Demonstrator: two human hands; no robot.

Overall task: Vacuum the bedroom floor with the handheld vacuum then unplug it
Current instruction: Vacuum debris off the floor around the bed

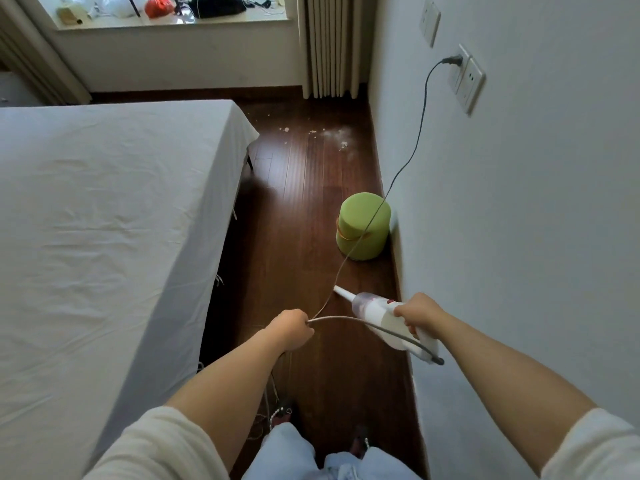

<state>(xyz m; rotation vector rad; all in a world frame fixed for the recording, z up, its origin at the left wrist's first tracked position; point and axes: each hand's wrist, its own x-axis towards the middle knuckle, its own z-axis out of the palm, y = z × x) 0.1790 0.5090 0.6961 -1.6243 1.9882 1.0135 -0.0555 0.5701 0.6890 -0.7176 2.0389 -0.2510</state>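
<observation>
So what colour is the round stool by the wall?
Lime green round padded stool, seen in the head view.

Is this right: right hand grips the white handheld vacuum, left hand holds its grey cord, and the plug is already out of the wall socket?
Not quite. The head view shows the dark plug still seated in the white wall socket. The rest holds: right hand grips the white handheld vacuum, left hand holds the grey cord.
</observation>
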